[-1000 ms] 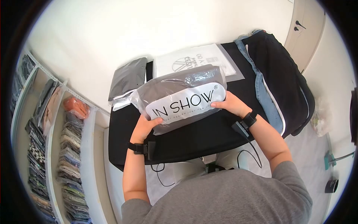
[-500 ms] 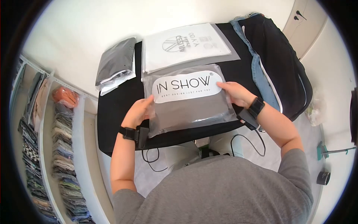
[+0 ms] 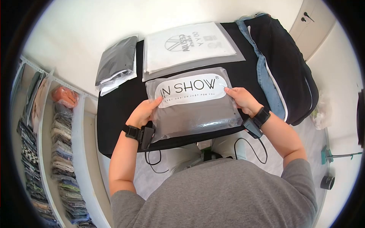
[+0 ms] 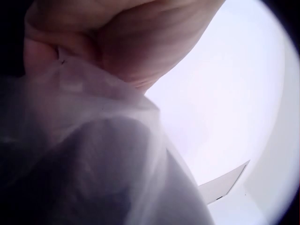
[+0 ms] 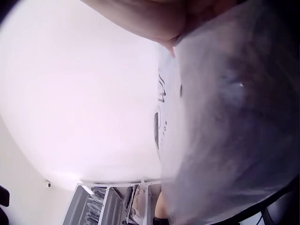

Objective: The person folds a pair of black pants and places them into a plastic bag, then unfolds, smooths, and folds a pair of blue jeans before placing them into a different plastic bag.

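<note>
A clear plastic bag (image 3: 197, 114) with a white "IN SHOW" label and something grey-brown folded inside is held by both hands near the table's front edge. The left hand (image 3: 143, 112) grips its left side, thumb on top at the label's end. On the right side the right hand (image 3: 245, 100) pinches it, thumb over the label's right end; the other fingers are mostly hidden beneath. In the left wrist view the left hand (image 4: 126, 37) holds the crinkled plastic (image 4: 108, 126). The right wrist view shows the right hand (image 5: 154, 18) at the bag's edge (image 5: 225, 122).
Behind the bag, printed white plastic bags (image 3: 163, 57) lie on the black-covered table (image 3: 121, 125). A dark packaged item (image 3: 118, 62) sits back left, with black clothing (image 3: 285, 68) and jeans (image 3: 266, 81) at the right. Shelves (image 3: 81, 152) of packed garments stand left; cables hang below the table.
Since a second ago, the bag has been lowered and brought closer to the body, its label now higher on its face. Both hands have kept hold of its sides. The head view has shifted.
</note>
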Available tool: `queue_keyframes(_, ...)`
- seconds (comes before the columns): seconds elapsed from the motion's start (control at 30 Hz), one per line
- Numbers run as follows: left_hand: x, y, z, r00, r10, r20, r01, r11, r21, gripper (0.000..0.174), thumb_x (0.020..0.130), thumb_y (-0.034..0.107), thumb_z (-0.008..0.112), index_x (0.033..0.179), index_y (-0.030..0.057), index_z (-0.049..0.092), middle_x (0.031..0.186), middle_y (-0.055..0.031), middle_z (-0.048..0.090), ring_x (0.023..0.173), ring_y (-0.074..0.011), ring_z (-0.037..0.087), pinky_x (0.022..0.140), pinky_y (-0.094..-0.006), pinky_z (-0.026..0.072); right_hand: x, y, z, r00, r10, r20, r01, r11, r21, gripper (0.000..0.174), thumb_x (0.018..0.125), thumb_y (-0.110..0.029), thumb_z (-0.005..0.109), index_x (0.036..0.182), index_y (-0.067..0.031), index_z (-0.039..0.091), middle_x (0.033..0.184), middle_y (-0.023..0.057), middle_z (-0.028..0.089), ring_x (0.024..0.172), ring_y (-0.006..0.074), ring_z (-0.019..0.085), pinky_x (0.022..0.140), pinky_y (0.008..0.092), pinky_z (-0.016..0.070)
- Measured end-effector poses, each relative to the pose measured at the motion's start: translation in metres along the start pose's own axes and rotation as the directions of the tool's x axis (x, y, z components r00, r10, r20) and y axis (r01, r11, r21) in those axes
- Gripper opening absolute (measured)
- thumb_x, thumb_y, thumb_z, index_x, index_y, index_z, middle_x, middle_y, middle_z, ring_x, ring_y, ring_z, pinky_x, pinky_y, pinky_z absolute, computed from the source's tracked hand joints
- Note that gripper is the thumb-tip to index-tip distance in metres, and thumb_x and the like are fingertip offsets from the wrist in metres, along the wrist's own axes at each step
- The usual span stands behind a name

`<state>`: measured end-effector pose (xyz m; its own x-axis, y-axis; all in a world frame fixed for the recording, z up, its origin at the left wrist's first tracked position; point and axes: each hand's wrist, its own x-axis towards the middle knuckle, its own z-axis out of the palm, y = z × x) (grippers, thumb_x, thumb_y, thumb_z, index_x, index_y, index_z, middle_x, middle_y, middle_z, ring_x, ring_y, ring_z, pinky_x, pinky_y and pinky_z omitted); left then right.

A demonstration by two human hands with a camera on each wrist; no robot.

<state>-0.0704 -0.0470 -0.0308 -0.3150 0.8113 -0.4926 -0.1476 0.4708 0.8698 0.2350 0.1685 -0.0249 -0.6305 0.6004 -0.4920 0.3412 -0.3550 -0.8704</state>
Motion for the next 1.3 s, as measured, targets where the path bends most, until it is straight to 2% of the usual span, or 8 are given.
queue_keyframes(0.43,-0.007,0.033,-0.034,0.979,-0.050,-0.197,0.027,0.993,-0.118,0.085,0.082,0.065,0.054,0.120,-0.0095,0.044,0.100,-0.0203,0.060,0.086,-0.0254,0.064,0.076,-0.0337,0.0525,-0.003,0.006,0.002,0.998,-0.041,-0.043,0.042,0.999,0.009,0.034,0.095,-0.034,0.052,0.095,-0.0015,0.062,0.078,0.0025,0.062,0.063,0.0094,0.055,0.057,0.0254,0.0461)
queue_keyframes(0.57,0.016,0.041,-0.040,0.851,0.124,-0.510,-0.054,0.987,0.149,0.066,0.084,0.061,0.053,0.100,-0.0027,0.057,0.090,-0.0150,0.059,0.074,-0.0233,0.060,0.072,-0.0324,0.0517,-0.003,0.005,0.002,0.997,-0.057,-0.044,0.057,0.998,0.005,0.033,0.095,-0.034,0.053,0.094,-0.0022,0.062,0.078,0.0020,0.062,0.063,0.0092,0.054,0.057,0.0257,0.0457)
queue_keyframes(0.77,0.030,0.051,-0.026,0.916,-0.054,-0.397,0.145,0.969,0.202,0.046,0.087,0.050,0.057,0.073,0.0061,0.060,0.068,-0.0011,0.054,0.060,-0.0119,0.048,0.058,-0.0285,0.0408,0.007,0.014,-0.005,0.998,-0.059,-0.011,0.059,0.998,-0.036,0.031,0.095,-0.033,0.053,0.095,-0.0023,0.061,0.079,0.0024,0.064,0.063,0.0082,0.058,0.055,0.0238,0.0492)
queue_keyframes(0.9,0.046,0.033,-0.019,0.916,0.135,-0.378,-0.105,0.990,0.098,0.028,0.090,0.028,0.059,0.072,0.0072,0.055,0.067,0.0006,0.051,0.060,-0.0118,0.049,0.062,-0.0244,0.0412,0.002,0.010,-0.001,0.998,-0.049,-0.027,0.049,0.999,-0.013,0.030,0.095,-0.033,0.053,0.091,-0.0040,0.061,0.075,0.0000,0.060,0.061,0.0076,0.054,0.056,0.0248,0.0467)
queue_keyframes(0.97,0.052,0.025,-0.013,0.909,0.127,-0.398,-0.283,0.888,-0.363,0.021,0.092,0.022,0.056,0.077,0.0070,0.056,0.068,0.0010,0.052,0.060,-0.0124,0.050,0.060,-0.0253,0.0434,0.002,0.010,-0.001,0.998,-0.056,-0.022,0.056,0.998,-0.005,0.031,0.095,-0.032,0.052,0.094,-0.0019,0.061,0.077,0.0014,0.062,0.061,0.0076,0.057,0.054,0.0238,0.0485)
queue_keyframes(1.1,0.067,0.001,-0.031,0.916,0.042,-0.398,-0.266,0.807,-0.527,0.019,0.093,0.019,0.054,0.081,0.0043,0.056,0.068,0.0004,0.053,0.060,-0.0126,0.051,0.058,-0.0281,0.0459,0.002,0.011,-0.002,0.998,-0.067,-0.016,0.067,0.998,-0.016,0.031,0.096,-0.032,0.052,0.094,-0.0017,0.061,0.077,0.0014,0.062,0.061,0.0076,0.056,0.054,0.0237,0.0486)
queue_keyframes(1.2,0.043,0.010,-0.034,0.937,0.161,-0.311,-0.215,0.965,-0.150,0.028,0.091,0.027,0.059,0.084,-0.0003,0.056,0.070,-0.0032,0.056,0.058,-0.0130,0.054,0.054,-0.0285,0.0468,0.001,0.012,-0.003,0.998,-0.066,-0.020,0.066,0.997,-0.028,0.032,0.095,-0.032,0.052,0.095,-0.0015,0.061,0.077,0.0017,0.062,0.062,0.0074,0.056,0.055,0.0238,0.0488)
queue_keyframes(1.3,0.015,0.019,-0.025,0.753,0.321,-0.575,-0.111,0.922,0.370,0.045,0.085,0.042,0.064,0.084,-0.0026,0.057,0.072,-0.0063,0.059,0.057,-0.0132,0.057,0.051,-0.0257,0.0463,-0.003,0.006,0.000,0.998,-0.059,-0.017,0.058,0.998,-0.020,0.033,0.095,-0.033,0.053,0.096,-0.0012,0.061,0.079,0.0020,0.062,0.065,0.0073,0.057,0.057,0.0240,0.0494)
